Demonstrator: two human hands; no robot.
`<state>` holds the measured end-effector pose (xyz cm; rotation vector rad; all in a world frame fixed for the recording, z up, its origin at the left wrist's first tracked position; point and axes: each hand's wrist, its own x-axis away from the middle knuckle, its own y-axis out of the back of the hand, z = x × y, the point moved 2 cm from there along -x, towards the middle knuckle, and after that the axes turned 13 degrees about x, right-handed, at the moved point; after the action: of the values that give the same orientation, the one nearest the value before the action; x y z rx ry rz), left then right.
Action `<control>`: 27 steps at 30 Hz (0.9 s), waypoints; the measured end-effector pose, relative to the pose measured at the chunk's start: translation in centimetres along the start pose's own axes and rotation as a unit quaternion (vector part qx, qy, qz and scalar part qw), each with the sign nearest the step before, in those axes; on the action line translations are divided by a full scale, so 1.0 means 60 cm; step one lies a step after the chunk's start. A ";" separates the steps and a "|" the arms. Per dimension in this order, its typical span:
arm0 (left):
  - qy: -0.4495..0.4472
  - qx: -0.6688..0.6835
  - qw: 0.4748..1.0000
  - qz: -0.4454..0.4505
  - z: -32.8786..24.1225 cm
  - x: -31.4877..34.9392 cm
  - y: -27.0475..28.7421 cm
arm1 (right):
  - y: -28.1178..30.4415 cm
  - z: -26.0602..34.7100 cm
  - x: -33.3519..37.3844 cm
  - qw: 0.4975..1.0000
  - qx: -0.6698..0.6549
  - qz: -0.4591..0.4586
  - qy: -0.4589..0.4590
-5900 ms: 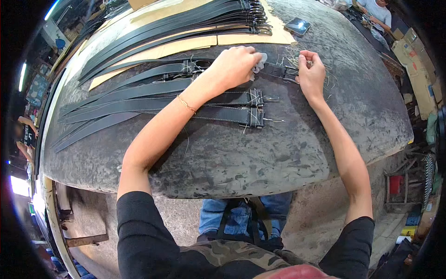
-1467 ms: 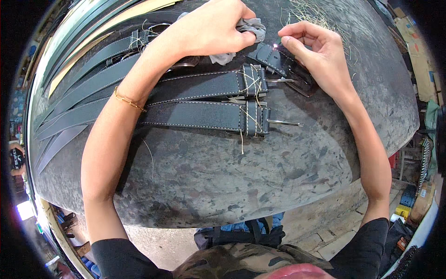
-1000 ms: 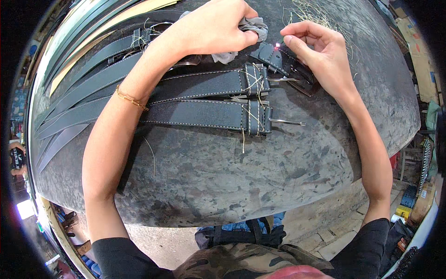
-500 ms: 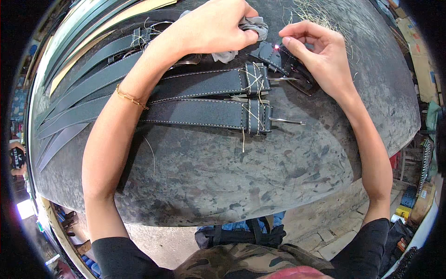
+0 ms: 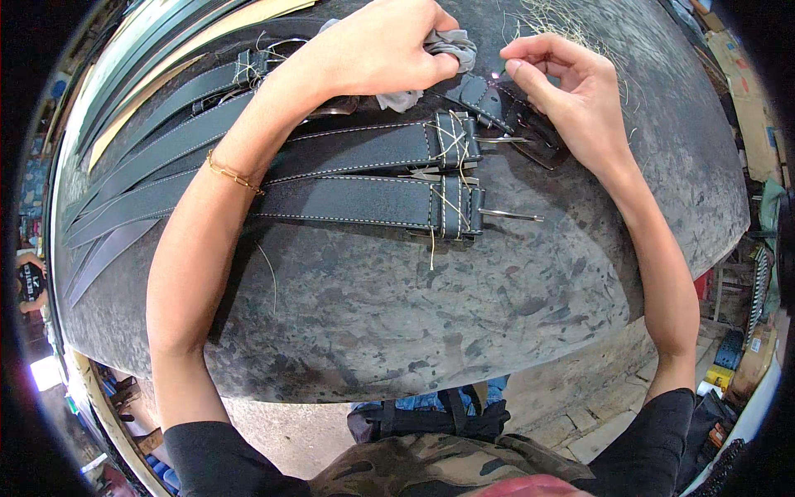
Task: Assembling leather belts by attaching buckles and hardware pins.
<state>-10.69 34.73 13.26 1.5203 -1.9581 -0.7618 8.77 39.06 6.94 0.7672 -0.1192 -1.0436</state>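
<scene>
My left hand [image 5: 393, 50] is closed around a crumpled grey cloth [image 5: 451, 50], part of which hangs below the fingers. Thumb and forefinger of my right hand [image 5: 571, 95] are pinched together, and what they hold is too small to make out. A faint pinkish glow shows beside those fingertips, above a short black leather piece [image 5: 480, 98] with light stitching. Below lie two black leather belts, an upper one [image 5: 364, 149] and a lower one [image 5: 348, 200]. Loose pale threads hang at their stitched ends, and metal buckle prongs stick out to the right.
More belts and strips [image 5: 199, 95] fan out at the left, with tan strips [image 5: 248, 15] among them. A tangle of pale thread ends [image 5: 571, 25] lies at the far side. The dark, mottled worktop [image 5: 414, 315] has a rounded near edge.
The bright reddish spot by my right fingertips has dimmed to a faint glow. Both hands have stayed almost where they were.
</scene>
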 end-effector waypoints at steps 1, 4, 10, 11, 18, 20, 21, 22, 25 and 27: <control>0.001 -0.001 1.000 -0.001 -0.001 0.001 0.001 | -0.003 0.000 0.000 1.000 -0.001 0.000 0.001; 0.000 -0.006 1.000 -0.006 -0.003 0.003 0.003 | -0.010 0.005 0.000 0.992 0.035 -0.046 0.111; 0.065 0.031 0.997 0.031 -0.015 0.008 0.006 | -0.005 0.005 0.001 0.998 0.019 -0.035 0.039; 0.055 0.029 0.998 0.029 -0.015 0.007 0.006 | -0.004 0.006 0.001 0.998 0.026 -0.034 0.046; -0.055 0.034 0.998 0.027 0.014 0.002 0.009 | -0.010 0.008 0.000 0.996 0.028 -0.046 0.069; -0.009 0.029 0.999 0.023 -0.003 0.003 0.006 | -0.007 0.006 0.000 0.996 0.029 -0.037 0.070; 0.037 0.024 0.999 0.019 -0.009 0.005 0.005 | -0.006 0.005 0.000 0.997 0.030 -0.028 0.071; 0.038 0.023 0.999 0.019 -0.012 0.006 0.004 | -0.007 0.005 0.000 0.997 0.029 -0.029 0.071; 0.056 0.030 0.998 0.019 -0.011 0.005 0.004 | -0.004 0.003 0.000 0.996 0.022 -0.047 0.066; -0.049 0.109 0.992 -0.032 0.006 -0.004 -0.001 | 0.018 -0.013 -0.005 0.987 -0.099 -0.121 -0.028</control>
<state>-10.86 35.00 12.95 1.7079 -2.1326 -0.6771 9.76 39.97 7.11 0.5812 0.0300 -1.2881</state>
